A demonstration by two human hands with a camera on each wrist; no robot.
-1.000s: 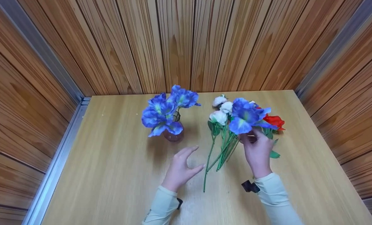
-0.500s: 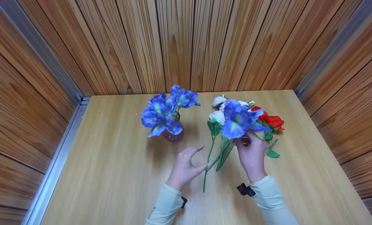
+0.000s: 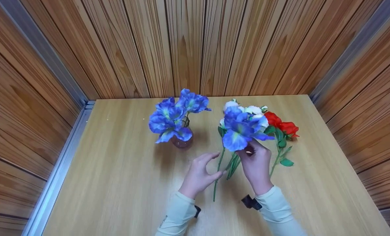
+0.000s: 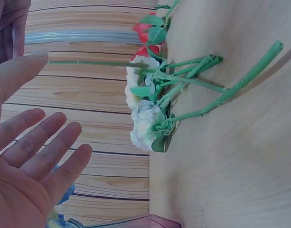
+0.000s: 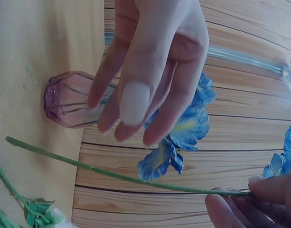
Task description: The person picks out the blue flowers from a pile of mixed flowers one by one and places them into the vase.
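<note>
My right hand (image 3: pixel 255 164) pinches a blue artificial iris (image 3: pixel 239 131) just below its bloom, held over the white flowers. In the right wrist view its green stem (image 5: pixel 136 181) hangs free of the tabletop from the fingers. Close by on the left, my left hand (image 3: pixel 201 175) has its thumb and fingers spread apart and holds nothing. The left wrist view shows that palm (image 4: pixel 22 185) with the fingers loosely extended. Beyond the left hand stands a pink glass vase (image 3: pixel 182 141) bearing blue irises (image 3: pixel 168 119).
White flowers (image 3: pixel 230 105) lie under the held iris, their green stems (image 3: pixel 233 168) pointing toward me. Red flowers (image 3: pixel 288 127) with leaves lie to the right. Wood-panelled walls enclose the back and sides of the table (image 3: pixel 116 183).
My right hand has carried the iris left and slightly toward me, uncovering more of the red flowers. The left hand has shifted a little to the right. The vase stays put.
</note>
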